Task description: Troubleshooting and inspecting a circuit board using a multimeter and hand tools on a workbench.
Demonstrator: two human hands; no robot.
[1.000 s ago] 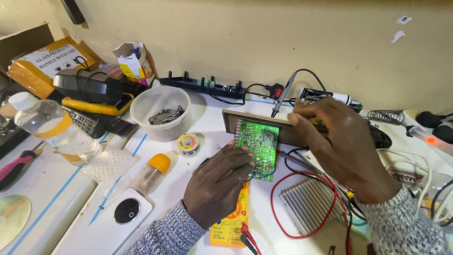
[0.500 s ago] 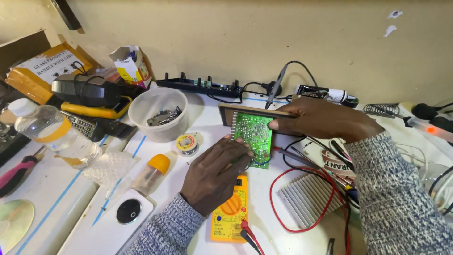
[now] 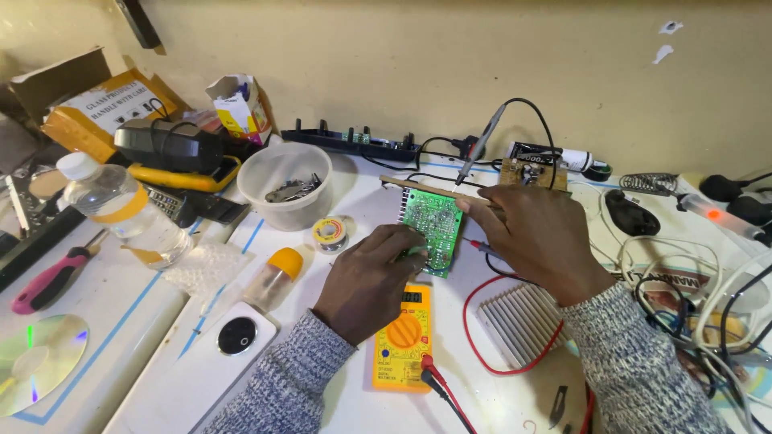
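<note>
Fingers [image 3: 406, 241] of the left hand [image 3: 366, 281] curl together onto the near left corner of the green circuit board [image 3: 433, 225], which stands tilted at the middle of the white counter [image 3: 161, 378]. Across from it, the right hand [image 3: 535, 237] grips the board's far right edge, fingers pressed together along its top, with a red probe [image 3: 480, 245] showing beneath the palm. Left of the board sit a clear water bottle [image 3: 121, 213] and a white bowl [image 3: 288, 185] of metal bits. Just near the left hand lies a yellow multimeter [image 3: 404, 341], a ribbed metal heatsink [image 3: 523, 321] to its right. Smallest, a solder spool [image 3: 330, 234] rests between bowl and board.
</note>
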